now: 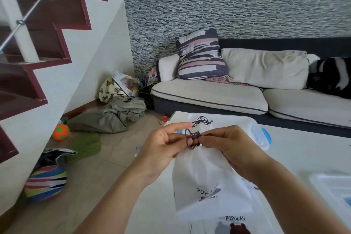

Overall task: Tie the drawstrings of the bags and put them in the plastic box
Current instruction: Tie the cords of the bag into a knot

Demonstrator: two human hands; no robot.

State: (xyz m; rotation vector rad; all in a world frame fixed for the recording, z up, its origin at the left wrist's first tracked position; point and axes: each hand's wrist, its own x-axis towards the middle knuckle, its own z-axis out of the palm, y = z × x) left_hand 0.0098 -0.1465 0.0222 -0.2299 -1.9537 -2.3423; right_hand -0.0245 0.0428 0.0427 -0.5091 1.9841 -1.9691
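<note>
You have the bag on the table before you, the plastic box behind it, the sofa beyond.

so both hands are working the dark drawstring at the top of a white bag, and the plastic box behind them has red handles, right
Not quite: the plastic box has blue handles, not red, as the head view shows. The rest holds: the left hand and right hand pinch the dark drawstring at the top of the white bag.

Operator body, head view: two bare forearms enter from the bottom edge. No sleeves reach the wrists. Left grip and right grip: bare, ungloved, nails short and unpainted. No rings, watch or bands seen on either.
</note>
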